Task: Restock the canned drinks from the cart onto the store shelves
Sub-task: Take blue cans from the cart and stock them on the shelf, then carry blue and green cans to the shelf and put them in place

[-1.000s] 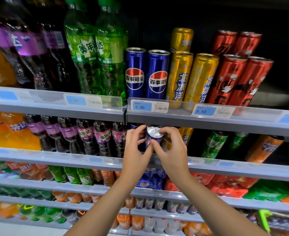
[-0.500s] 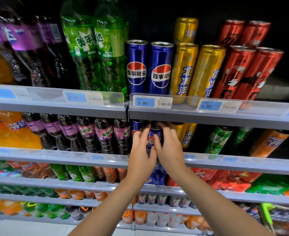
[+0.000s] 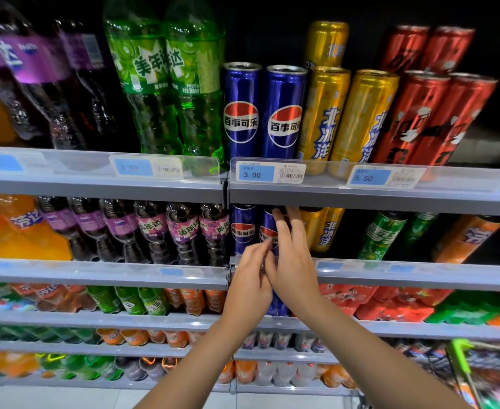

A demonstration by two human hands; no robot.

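Note:
A tall blue cola can [image 3: 266, 224] stands upright on the second shelf [image 3: 419, 276], next to another blue can [image 3: 243, 228] on its left. My right hand [image 3: 293, 261] reaches up in front of it, and its straight fingers press against the can's front. My left hand [image 3: 248, 281] sits just below and to the left at the shelf's rail, fingers loosely bent, fingertips near the can's lower part. My right fingers hide much of the can.
Gold cans [image 3: 322, 228] stand right of the blue ones, purple bottles [image 3: 181, 228] to the left. The top shelf [image 3: 361, 193] carries blue, gold and red cans and green bottles. The cart's green handle [image 3: 461, 364] shows at the bottom right.
The blue can, held tilted between both hands with its top towards me, has gone upright onto the second shelf. My right fingers have straightened against it, and my left hand has dropped lower.

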